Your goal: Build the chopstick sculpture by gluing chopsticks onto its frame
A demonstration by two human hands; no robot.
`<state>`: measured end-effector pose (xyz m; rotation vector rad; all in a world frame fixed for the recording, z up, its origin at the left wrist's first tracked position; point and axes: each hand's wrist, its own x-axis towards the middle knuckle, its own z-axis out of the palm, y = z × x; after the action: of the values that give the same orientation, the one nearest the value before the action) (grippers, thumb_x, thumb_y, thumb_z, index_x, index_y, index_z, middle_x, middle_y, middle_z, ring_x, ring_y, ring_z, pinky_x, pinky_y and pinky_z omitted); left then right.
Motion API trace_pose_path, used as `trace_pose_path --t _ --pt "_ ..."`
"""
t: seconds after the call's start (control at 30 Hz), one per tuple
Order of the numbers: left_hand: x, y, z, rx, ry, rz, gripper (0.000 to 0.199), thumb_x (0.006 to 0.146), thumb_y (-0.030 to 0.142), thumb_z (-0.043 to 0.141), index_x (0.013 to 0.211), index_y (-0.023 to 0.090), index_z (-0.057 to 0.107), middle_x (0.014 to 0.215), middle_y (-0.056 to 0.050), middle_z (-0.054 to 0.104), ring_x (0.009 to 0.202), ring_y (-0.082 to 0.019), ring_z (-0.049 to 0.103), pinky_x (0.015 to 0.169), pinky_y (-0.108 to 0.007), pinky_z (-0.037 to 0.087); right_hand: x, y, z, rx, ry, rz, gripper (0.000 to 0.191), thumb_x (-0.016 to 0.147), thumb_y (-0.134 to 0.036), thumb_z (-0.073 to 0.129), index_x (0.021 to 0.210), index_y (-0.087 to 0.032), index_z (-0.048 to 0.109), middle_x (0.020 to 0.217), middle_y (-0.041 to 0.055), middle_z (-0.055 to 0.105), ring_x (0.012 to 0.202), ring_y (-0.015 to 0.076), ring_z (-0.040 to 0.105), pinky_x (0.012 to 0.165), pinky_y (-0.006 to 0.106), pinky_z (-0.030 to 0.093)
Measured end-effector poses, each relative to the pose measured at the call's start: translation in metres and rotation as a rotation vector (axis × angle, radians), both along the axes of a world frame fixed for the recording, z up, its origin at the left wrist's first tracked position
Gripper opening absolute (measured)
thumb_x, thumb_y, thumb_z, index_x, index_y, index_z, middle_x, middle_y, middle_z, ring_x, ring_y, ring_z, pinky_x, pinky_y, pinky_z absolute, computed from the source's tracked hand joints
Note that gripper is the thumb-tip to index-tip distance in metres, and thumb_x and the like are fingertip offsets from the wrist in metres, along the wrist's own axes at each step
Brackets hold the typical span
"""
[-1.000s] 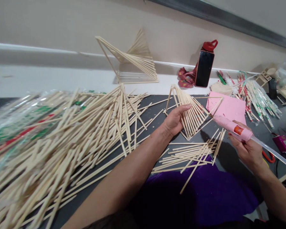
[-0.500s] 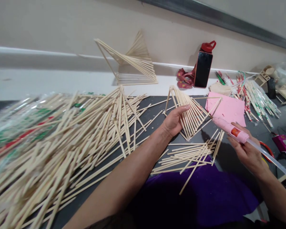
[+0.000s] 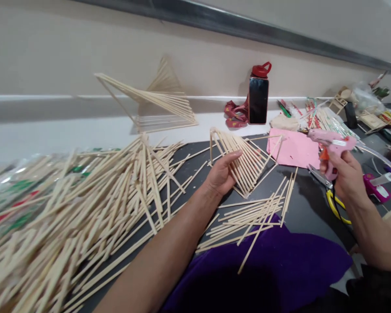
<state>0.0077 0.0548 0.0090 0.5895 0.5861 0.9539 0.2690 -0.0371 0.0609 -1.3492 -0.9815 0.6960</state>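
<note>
My left hand (image 3: 222, 173) grips a small twisted frame of wooden sticks (image 3: 247, 163) by its left side, the thumb lying over the slats and the other fingers hidden beneath. In my right hand (image 3: 347, 174) is a pink hot glue gun (image 3: 334, 141), raised over the right part of the table with its nozzle pointing left, apart from the frame. A clear glue stick (image 3: 382, 158) trails out of its back. Below the frame, several loose sticks (image 3: 244, 219) lie in a small pile, partly over a purple cloth (image 3: 299, 256).
A big heap of sticks (image 3: 94, 213) covers the left side. Behind it stands a larger stick frame (image 3: 156, 102). A phone (image 3: 258, 101) leans on a red-capped bottle (image 3: 261, 70). Pink paper (image 3: 291, 150), yellow-handled scissors (image 3: 334, 204) and a magenta glue gun (image 3: 376, 187) lie at right.
My right hand has lifted the glue gun away from the stick frame, up and to the right, and turned it more level. My left hand still holds the frame. The view has shifted right.
</note>
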Motion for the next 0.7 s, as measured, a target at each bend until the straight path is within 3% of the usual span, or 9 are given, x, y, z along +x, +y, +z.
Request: trace_pose_path --t 0.13,0.23,0.3,0.4,0.5,0.57,0.63,0.7 --pt "0.000 0.000 0.002 -0.019 0.020 0.014 0.025 0.070 0.028 0.064 0.088 0.012 0.071 0.093 -0.013 0.076 0.102 -0.031 0.068 0.096 -0.045 0.053 0.016 0.033 -0.014 -0.174 0.055 0.044 0.031 0.071 -0.043 0.072 0.081 -0.019 0.055 0.056 -0.0041 0.057 0.048 0.0104 0.054 0.046 0.022 0.043" --pt "0.001 -0.001 0.003 -0.007 0.018 0.009 0.028 0.069 0.027 0.064 0.091 0.012 0.071 0.094 -0.013 0.076 0.102 -0.031 0.069 0.094 -0.045 0.054 0.025 0.053 -0.029 -0.329 -0.048 0.096 0.032 0.070 -0.045 0.069 0.078 -0.017 0.056 0.057 -0.0017 0.058 0.051 0.0124 0.055 0.049 0.024 0.043" --pt "0.001 -0.002 0.002 0.012 0.008 0.000 0.030 0.069 0.028 0.064 0.093 0.012 0.070 0.094 -0.013 0.076 0.102 -0.031 0.068 0.094 -0.045 0.054 0.031 0.062 -0.036 -0.415 -0.268 0.091 0.032 0.074 -0.047 0.064 0.073 -0.017 0.056 0.059 0.0000 0.059 0.054 0.0131 0.054 0.051 0.025 0.040" --pt "0.001 -0.002 0.001 0.023 -0.012 -0.009 0.031 0.068 0.028 0.064 0.094 0.012 0.070 0.094 -0.013 0.076 0.103 -0.032 0.068 0.094 -0.046 0.053 0.039 0.071 -0.039 -0.526 -0.791 0.047 0.038 0.081 -0.051 0.054 0.068 -0.016 0.060 0.061 0.0027 0.060 0.059 0.0151 0.053 0.053 0.026 0.033" --pt "0.001 -0.001 -0.001 0.022 -0.029 -0.016 0.029 0.068 0.028 0.065 0.092 0.012 0.069 0.094 -0.013 0.076 0.103 -0.031 0.068 0.095 -0.046 0.053 0.041 0.070 -0.033 -0.599 -1.204 0.020 0.040 0.085 -0.048 0.050 0.081 -0.014 0.070 0.075 0.0094 0.068 0.070 0.0205 0.060 0.058 0.029 0.034" --pt "0.001 -0.001 -0.002 0.021 -0.038 -0.024 0.028 0.068 0.028 0.065 0.090 0.012 0.069 0.094 -0.013 0.075 0.103 -0.031 0.068 0.095 -0.046 0.053 0.034 0.062 -0.026 -0.524 -1.345 -0.037 0.037 0.087 -0.044 0.050 0.092 -0.015 0.073 0.088 0.0134 0.072 0.075 0.0236 0.064 0.061 0.031 0.038" --pt "0.001 -0.001 -0.002 0.015 -0.045 -0.028 0.027 0.067 0.028 0.065 0.088 0.012 0.069 0.093 -0.013 0.076 0.103 -0.031 0.068 0.095 -0.045 0.052 0.020 0.051 -0.016 -0.336 -1.342 -0.052 0.033 0.088 -0.039 0.051 0.092 -0.016 0.074 0.091 0.0129 0.073 0.076 0.0234 0.065 0.063 0.032 0.041" --pt "0.002 -0.002 -0.002 0.007 -0.054 -0.022 0.027 0.066 0.027 0.065 0.088 0.012 0.069 0.092 -0.013 0.076 0.104 -0.031 0.068 0.096 -0.045 0.052 0.000 0.041 -0.005 -0.090 -1.168 0.091 0.026 0.088 -0.034 0.053 0.088 -0.018 0.074 0.084 0.0080 0.074 0.073 0.0197 0.066 0.064 0.030 0.045"
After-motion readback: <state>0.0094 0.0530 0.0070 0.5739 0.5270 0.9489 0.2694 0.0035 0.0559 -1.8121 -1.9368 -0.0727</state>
